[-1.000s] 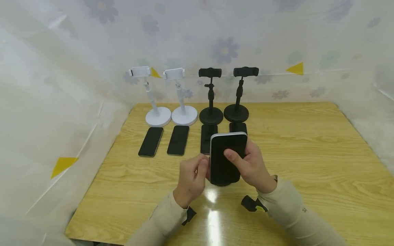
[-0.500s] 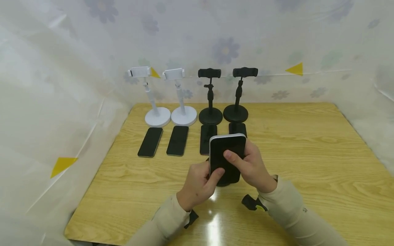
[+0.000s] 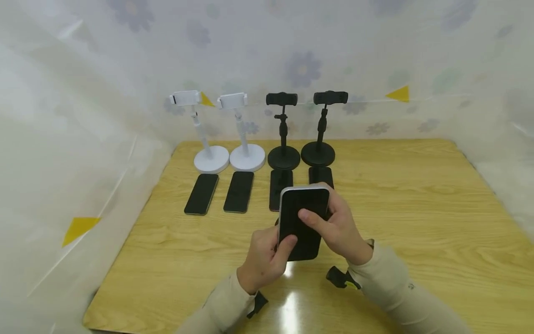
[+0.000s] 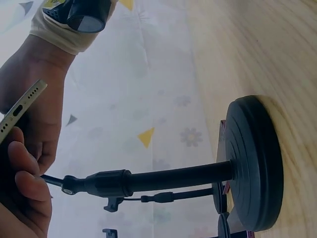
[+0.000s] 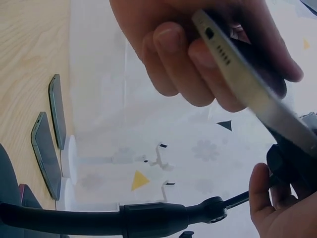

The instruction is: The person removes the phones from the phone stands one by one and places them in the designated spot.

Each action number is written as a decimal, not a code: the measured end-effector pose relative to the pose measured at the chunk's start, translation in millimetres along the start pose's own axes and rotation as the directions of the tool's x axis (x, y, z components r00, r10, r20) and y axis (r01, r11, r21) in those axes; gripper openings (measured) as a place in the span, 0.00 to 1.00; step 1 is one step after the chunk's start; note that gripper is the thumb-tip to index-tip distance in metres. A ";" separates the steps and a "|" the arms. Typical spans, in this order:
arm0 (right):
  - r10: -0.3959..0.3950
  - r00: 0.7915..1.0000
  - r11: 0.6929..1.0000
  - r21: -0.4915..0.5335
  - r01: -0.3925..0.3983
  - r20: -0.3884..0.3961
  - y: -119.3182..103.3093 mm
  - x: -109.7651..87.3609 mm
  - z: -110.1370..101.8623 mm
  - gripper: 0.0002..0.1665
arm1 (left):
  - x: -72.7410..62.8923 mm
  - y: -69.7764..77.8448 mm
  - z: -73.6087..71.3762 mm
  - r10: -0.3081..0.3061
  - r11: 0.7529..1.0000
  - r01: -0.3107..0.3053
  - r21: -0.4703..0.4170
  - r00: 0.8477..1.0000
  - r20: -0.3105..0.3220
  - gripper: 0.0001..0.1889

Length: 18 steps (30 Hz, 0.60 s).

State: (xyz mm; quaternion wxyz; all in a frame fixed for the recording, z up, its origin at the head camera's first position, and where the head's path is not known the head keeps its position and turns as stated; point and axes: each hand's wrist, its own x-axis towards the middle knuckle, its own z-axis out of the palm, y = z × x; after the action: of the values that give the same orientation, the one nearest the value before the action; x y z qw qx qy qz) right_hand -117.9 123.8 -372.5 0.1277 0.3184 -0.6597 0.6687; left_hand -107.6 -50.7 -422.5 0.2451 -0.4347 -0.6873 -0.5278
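Observation:
A smartphone (image 3: 308, 243) with a black screen and silver edge is held tilted above the table. My right hand (image 3: 344, 227) grips its right side, thumb across the screen and fingers behind. My left hand (image 3: 263, 257) pinches the lower left side, thumb on the front. Behind the phone rises a black phone stand (image 4: 178, 177), its round base (image 4: 255, 163) on the table. A dark part of its holder (image 5: 281, 161) shows by the left fingers in the right wrist view; whether the phone sits inside it is hidden.
Two white stands (image 3: 211, 159) (image 3: 247, 157) and two black stands (image 3: 283, 158) (image 3: 318, 154) line the table's back. Before them lie phones (image 3: 201, 194) (image 3: 238, 191) (image 3: 281, 189) (image 3: 321, 175), the rightmost partly covered. The wooden table (image 3: 417, 208) meets a flowered curtain behind.
My left hand has gone from curled fingers beside the phone to a thumb on its front. The phone and both hands have come slightly lower and nearer. The right grip is unchanged.

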 end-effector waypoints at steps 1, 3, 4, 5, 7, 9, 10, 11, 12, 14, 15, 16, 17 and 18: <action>-0.013 1.000 1.000 0.004 0.013 -0.005 0.1 -0.3 -0.3 0.16 | -0.1 -0.2 -0.6 0.009 1.000 -0.009 -0.006 1.000 -0.003 0.17; -0.039 0.999 0.999 0.012 0.039 -0.012 -0.1 -0.7 -0.8 0.15 | 0.4 -0.5 -2.2 0.047 0.999 -0.048 -0.004 0.999 -0.020 0.18; -0.054 0.998 0.998 0.021 0.054 -0.011 0.0 -1.1 -0.9 0.15 | 0.8 -0.3 -3.3 0.069 0.998 -0.069 0.000 0.997 -0.030 0.18; -0.060 0.998 0.997 0.045 0.060 -0.003 -0.1 -1.6 -0.9 0.16 | 1.4 0.2 -4.4 0.095 0.996 -0.094 0.010 0.995 -0.045 0.19; -0.071 0.997 0.992 0.107 0.071 0.002 0.7 -2.8 -0.9 0.22 | 2.8 2.1 -6.9 0.141 0.990 -0.139 0.029 0.987 -0.074 0.20; -0.078 0.997 0.986 0.149 0.081 -0.025 3.5 -4.0 -1.2 0.29 | 4.8 6.0 -9.1 0.151 0.989 -0.150 0.018 0.984 -0.096 0.20; -0.080 0.996 0.981 0.174 0.087 -0.047 5.6 -4.3 -1.7 0.31 | 5.7 8.7 -9.9 0.145 0.989 -0.145 0.003 0.984 -0.106 0.20; -0.076 0.994 0.976 0.199 0.090 -0.077 8.1 -4.3 -2.4 0.32 | 6.5 11.7 -10.6 0.134 0.991 -0.136 -0.014 0.984 -0.115 0.21; -0.074 0.990 0.973 0.207 0.097 -0.117 11.1 -4.0 -3.5 0.31 | 7.4 14.9 -11.2 0.118 0.992 -0.123 -0.036 0.986 -0.120 0.21; -0.058 0.981 0.975 0.199 0.096 -0.187 16.8 -2.4 -5.8 0.25 | 9.5 21.3 -12.1 0.086 0.993 -0.096 -0.073 0.988 -0.128 0.21; -0.039 0.977 0.977 0.198 0.081 -0.208 19.2 -1.3 -7.2 0.21 | 10.6 24.1 -12.3 0.077 0.993 -0.088 -0.083 0.988 -0.131 0.21; -0.004 0.976 0.977 0.209 0.050 -0.216 21.2 -0.3 -9.0 0.16 | 11.9 26.5 -12.6 0.070 0.992 -0.083 -0.099 0.989 -0.130 0.21; 0.044 0.976 0.975 0.221 0.005 -0.214 22.8 0.3 -10.7 0.13 | 13.3 28.5 -12.9 0.069 0.991 -0.083 -0.105 0.989 -0.130 0.21; 0.100 0.976 0.972 0.230 -0.055 -0.192 24.8 0.9 -12.5 0.13 | 15.1 30.0 -13.1 0.069 0.990 -0.084 -0.116 0.989 -0.130 0.21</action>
State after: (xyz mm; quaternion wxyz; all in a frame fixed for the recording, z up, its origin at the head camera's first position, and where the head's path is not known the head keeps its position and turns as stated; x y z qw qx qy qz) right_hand -136.4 133.2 -390.9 0.1311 0.2349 -0.5758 0.7721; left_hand -91.1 -56.0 -390.9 0.2813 -0.4406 -0.6200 -0.5851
